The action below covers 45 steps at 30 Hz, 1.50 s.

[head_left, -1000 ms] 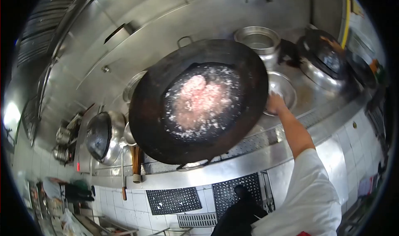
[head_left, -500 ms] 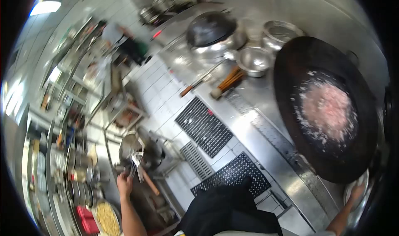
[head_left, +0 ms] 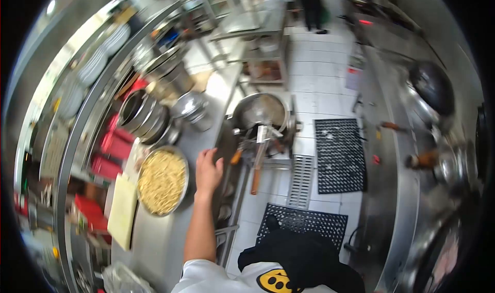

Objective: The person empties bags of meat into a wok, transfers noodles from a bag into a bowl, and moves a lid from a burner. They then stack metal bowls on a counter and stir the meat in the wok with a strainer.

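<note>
My left hand (head_left: 209,170) reaches over the edge of the steel counter, fingers apart and nothing in it. Just left of it sits a round metal bowl (head_left: 186,185) full of pale yellow strips (head_left: 161,182). To the hand's right, a wooden-handled tool (head_left: 256,175) lies across a large metal pot (head_left: 260,110). My right hand is out of view. At the lower right edge, part of the dark wok (head_left: 430,251) shows with pinkish contents (head_left: 447,257).
Stacked metal pots (head_left: 142,115) and a lidded metal container (head_left: 192,107) stand behind the bowl. A yellow board (head_left: 122,210) lies to its left. Black mats (head_left: 340,156) cover part of the tiled floor. Another person (head_left: 311,9) stands far ahead. A steel cooking range (head_left: 379,190) runs along the right.
The view has swung left toward the counter with the bowl. My left hand has moved from beside the pot to near the bowl. My right hand has left the view, and the wok sits at the edge.
</note>
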### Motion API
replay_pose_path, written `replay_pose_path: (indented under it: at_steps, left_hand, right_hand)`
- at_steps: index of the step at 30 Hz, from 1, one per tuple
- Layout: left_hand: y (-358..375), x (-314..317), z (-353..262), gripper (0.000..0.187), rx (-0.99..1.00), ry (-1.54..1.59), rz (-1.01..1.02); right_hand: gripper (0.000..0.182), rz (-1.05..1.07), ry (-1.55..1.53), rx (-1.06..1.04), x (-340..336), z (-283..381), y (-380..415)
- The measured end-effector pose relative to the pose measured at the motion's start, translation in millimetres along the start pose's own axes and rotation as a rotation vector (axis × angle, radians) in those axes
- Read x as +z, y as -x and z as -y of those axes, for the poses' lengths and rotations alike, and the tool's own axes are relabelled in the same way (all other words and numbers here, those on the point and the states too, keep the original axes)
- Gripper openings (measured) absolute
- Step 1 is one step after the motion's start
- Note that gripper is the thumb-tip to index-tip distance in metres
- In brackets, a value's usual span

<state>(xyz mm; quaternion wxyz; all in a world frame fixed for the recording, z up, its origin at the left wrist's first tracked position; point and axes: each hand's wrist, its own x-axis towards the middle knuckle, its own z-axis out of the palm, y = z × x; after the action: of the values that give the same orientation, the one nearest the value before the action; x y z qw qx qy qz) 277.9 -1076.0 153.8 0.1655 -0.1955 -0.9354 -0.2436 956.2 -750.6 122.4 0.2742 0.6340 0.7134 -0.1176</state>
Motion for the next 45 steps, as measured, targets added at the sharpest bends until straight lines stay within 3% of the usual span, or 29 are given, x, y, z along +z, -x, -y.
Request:
replay_pose_path:
  at_steps: [2, 4, 6, 7, 8, 10, 12, 13, 14, 15, 18, 19, 20, 21, 23, 27, 30, 34, 36, 38, 40, 42, 45]
  left_hand:
    - [-10.7, -31.5, 52.2, 0.042, 0.018, -0.118, -0.132]
    - [-23.9, -66.7, 126.3, 0.044, -0.062, -0.231, -0.272]
    - [-33.7, -114.9, 188.1, 0.044, -0.235, -0.313, -0.313]
    - [-33.4, -118.6, 246.1, 0.045, -0.279, -0.411, -0.36]
    - [-34.3, -129.3, 283.5, 0.049, -0.365, -0.384, -0.278]
    - [-28.4, -117.0, 371.9, 0.051, -0.288, -0.44, -0.185]
    - [-28.9, -124.9, 356.4, 0.049, -0.464, -0.114, 0.106]
    - [-22.1, -115.1, 359.6, 0.046, -0.287, -0.193, 0.103]
    - [-19.5, -123.2, 346.0, 0.045, -0.382, -0.16, 0.155]
    - [-20.1, -137.1, 330.3, 0.045, -0.463, -0.127, 0.214]
    - [0.8, -130.0, 312.9, 0.052, -0.538, -0.213, 0.264]
    - [8.5, -124.9, 334.2, 0.057, -0.629, -0.188, 0.436]
    - [20.8, -126.2, 339.7, 0.06, -0.432, -0.083, 0.296]
    - [16.3, -138.0, 327.1, 0.063, -0.513, -0.073, 0.417]
    - [5.9, -155.4, 261.5, 0.056, -0.529, -0.107, 0.473]
    - [30.4, -162.4, 249.5, 0.042, -0.569, -0.088, 0.366]
    - [37.8, -170.9, 238.7, 0.04, -0.39, -0.208, 0.085]
    - [45.9, -147.2, 241.4, 0.053, -0.422, -0.016, 0.146]
    - [50.0, -130.7, 230.3, 0.055, -0.491, -0.055, 0.274]
    - [53.5, -120.7, 218.0, 0.054, -0.596, 0.072, 0.232]
    - [49.2, -116.9, 187.4, 0.05, -0.666, 0.147, 0.128]
    - [57.4, -110.4, 173.7, 0.048, -0.734, 0.221, 0.048]
    - [51.2, -86.6, 160.5, 0.046, -0.66, 0.191, -0.031]
  right_hand:
    - [0.041, -0.096, -0.25, -0.506, 35.4, 46.4, -63.8]
    - [0.016, -0.126, -0.588, -0.626, 27.2, 144.1, -84.2]
    - [0.013, -0.001, -0.595, -0.625, -9.9, 235.0, -95.0]
    - [0.013, -0.112, -0.556, -0.82, -25.8, 286.7, -90.8]
    - [0.012, -0.223, -0.517, -1.003, -43.4, 338.3, -72.2]
    - [0.013, 0.165, -0.618, -0.979, -77.2, 441.8, -16.3]
    - [0.024, 0.253, -0.503, -1.262, -71.6, 529.8, 27.5]
    - [0.029, 0.523, -0.515, -1.291, -69.2, 570.5, 58.3]
    - [0.035, 0.719, -0.572, -1.306, -52.7, 606.8, 85.4]
    - [0.04, 0.841, -0.399, -1.426, -43.5, 643.8, 112.6]
    - [0.084, 1.129, -0.313, -1.296, -6.2, 715.7, 210.3]
    - [0.092, 1.162, -0.248, -1.238, 32.8, 736.7, 222.9]
    - [0.091, 1.277, -0.243, -1.219, 50.7, 751.7, 239.6]
    - [0.087, 1.406, -0.408, -1.109, 40.5, 745.2, 258.8]
    - [0.056, 1.448, -0.396, -0.866, 70.0, 760.8, 260.3]
    - [0.053, 1.558, -0.494, -0.912, 78.0, 752.9, 246.2]
    - [0.053, 1.528, -0.528, -0.93, 46.9, 713.7, 224.7]
    - [0.051, 1.562, -0.549, -0.954, 40.4, 665.9, 165.5]
    - [0.049, 1.519, -0.535, -0.972, 33.5, 647.6, 129.8]
    - [0.044, 1.478, -0.525, -0.923, -12.6, 624.0, 102.6]
    - [0.04, 1.436, -0.606, -0.904, -7.5, 607.8, 56.3]
    - [0.044, 1.41, -0.644, -0.87, -59.5, 591.8, 32.4]
    - [0.044, 1.293, -0.712, -0.796, -106.8, 579.5, -8.3]
